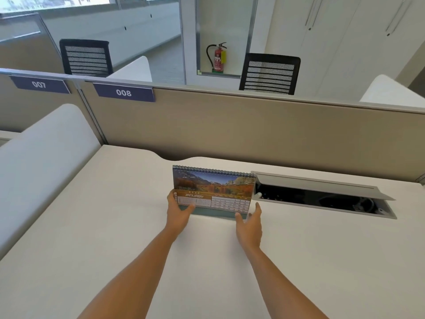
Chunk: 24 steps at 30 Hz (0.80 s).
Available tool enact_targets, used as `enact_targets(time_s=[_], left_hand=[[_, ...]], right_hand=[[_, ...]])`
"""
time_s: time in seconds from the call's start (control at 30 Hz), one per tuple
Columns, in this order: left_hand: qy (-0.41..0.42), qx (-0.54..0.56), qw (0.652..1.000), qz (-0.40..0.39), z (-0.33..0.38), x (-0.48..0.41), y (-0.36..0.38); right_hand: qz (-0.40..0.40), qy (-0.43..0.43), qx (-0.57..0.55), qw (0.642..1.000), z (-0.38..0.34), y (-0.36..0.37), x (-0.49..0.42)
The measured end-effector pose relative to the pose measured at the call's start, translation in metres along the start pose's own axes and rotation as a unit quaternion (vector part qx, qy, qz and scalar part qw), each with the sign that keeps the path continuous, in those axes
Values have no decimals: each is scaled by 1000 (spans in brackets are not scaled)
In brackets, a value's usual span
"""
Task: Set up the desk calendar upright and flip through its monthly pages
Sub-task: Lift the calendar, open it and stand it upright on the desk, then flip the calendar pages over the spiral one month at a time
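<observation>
A spiral-bound desk calendar (213,187) stands upright on the white desk (115,226), showing the January page with an autumn mountain photo. My left hand (178,212) grips its lower left corner, thumb on the front of the page. At the lower right corner, my right hand (249,223) has its fingers spread, thumb touching the calendar's bottom edge, and grips nothing. The spiral binding runs along the top.
An open cable hatch (322,199) with a raised lid lies just right of the calendar. A beige partition (253,130) labelled 008 closes off the back of the desk. A white side divider (46,153) stands at the left. Two black chairs are beyond the partition.
</observation>
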<state>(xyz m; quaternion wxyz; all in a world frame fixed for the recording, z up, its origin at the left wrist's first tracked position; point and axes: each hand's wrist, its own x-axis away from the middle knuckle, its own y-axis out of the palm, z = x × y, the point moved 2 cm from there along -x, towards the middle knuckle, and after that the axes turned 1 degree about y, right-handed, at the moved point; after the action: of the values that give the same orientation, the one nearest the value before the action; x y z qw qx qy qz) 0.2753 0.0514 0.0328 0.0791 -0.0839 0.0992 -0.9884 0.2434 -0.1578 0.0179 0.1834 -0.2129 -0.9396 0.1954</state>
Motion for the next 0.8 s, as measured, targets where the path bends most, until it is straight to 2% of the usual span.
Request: enact_targets(time_s=[0.17, 0.37, 0.57, 0.67, 0.8], left_hand=[[-66, 59, 996, 28, 8, 12, 9], [-104, 36, 994, -6, 15, 25, 6], [-82, 9, 996, -35, 21, 43, -6], [-83, -2, 996, -37, 25, 51, -16], [-128, 10, 992, -18, 37, 61, -43]], right_hand=[[-40, -38, 9, 998, -1, 9, 30], [-45, -28, 25, 998, -9, 7, 45], [-45, -17, 71, 996, -16, -6, 55], [-32, -4, -53, 998, -23, -20, 61], [-86, 47, -218, 971, -40, -50, 63]])
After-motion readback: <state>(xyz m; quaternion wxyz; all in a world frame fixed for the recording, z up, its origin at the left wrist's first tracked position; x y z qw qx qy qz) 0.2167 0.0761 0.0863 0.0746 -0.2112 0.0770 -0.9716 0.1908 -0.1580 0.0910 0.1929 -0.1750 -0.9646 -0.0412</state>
